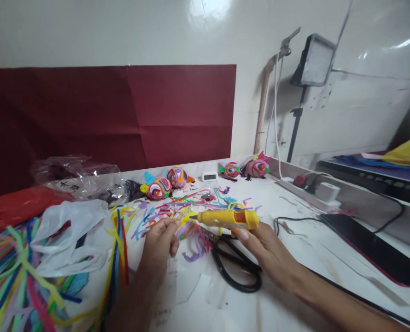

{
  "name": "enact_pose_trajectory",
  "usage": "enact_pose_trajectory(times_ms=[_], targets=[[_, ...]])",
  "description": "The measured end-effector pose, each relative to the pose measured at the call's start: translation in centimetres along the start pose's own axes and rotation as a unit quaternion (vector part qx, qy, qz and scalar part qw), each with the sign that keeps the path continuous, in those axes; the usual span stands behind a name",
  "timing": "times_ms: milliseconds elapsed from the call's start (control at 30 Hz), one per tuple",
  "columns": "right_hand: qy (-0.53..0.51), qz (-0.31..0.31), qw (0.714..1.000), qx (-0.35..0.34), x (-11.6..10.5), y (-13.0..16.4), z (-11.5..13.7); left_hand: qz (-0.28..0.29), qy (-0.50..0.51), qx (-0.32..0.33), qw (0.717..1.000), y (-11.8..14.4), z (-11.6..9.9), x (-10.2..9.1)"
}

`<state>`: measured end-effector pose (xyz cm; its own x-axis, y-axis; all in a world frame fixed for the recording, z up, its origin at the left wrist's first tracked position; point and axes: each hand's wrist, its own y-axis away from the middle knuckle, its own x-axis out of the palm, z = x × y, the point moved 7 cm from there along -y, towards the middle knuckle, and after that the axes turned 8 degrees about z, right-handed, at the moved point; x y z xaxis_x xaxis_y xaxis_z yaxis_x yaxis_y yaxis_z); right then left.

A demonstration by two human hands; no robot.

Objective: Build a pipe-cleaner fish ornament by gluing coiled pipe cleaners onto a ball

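My right hand (265, 246) is wrapped round a yellow hot glue gun (219, 218), whose dark nozzle points left. In front of that nozzle, my left hand (160, 242) is closed in a pinch on a short yellow pipe cleaner (186, 218). The nozzle tip is at or very near this piece; whether they touch I cannot tell. Black-handled scissors (237, 265) lie on the table below the glue gun, their blades partly hidden. Cut bits of coloured pipe cleaner (151, 220) are scattered just beyond my hands, with a purple curl (196, 252) near the scissors.
Several decorated colourful figures (159, 188) and a small white digital clock (209, 176) stand at the back. Long pipe cleaners (25, 276) and a white plastic bag (72, 235) cover the left. A power strip (308, 193), cables and a black phone-like slab (374, 246) lie right.
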<state>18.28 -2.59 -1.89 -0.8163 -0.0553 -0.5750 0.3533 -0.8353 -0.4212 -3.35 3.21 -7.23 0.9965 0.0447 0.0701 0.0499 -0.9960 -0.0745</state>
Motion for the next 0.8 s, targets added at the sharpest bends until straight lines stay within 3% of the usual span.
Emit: enact_pose_trajectory(times_ms=[433,633,800], targets=[[-0.156,-0.002,0.984,0.082,0.1,-0.7,-2.3,-0.001,-0.013,-0.009,1.0,0.0,-0.2,0.1],[-0.261,0.036,0.958,0.11,1.0,-1.0,-3.2,-0.001,-0.011,-0.006,1.0,0.0,-0.1,-0.1],[-0.279,0.044,0.953,0.112,1.2,-0.9,-4.3,-0.001,-0.011,-0.012,1.0,0.0,-0.1,-0.1]])
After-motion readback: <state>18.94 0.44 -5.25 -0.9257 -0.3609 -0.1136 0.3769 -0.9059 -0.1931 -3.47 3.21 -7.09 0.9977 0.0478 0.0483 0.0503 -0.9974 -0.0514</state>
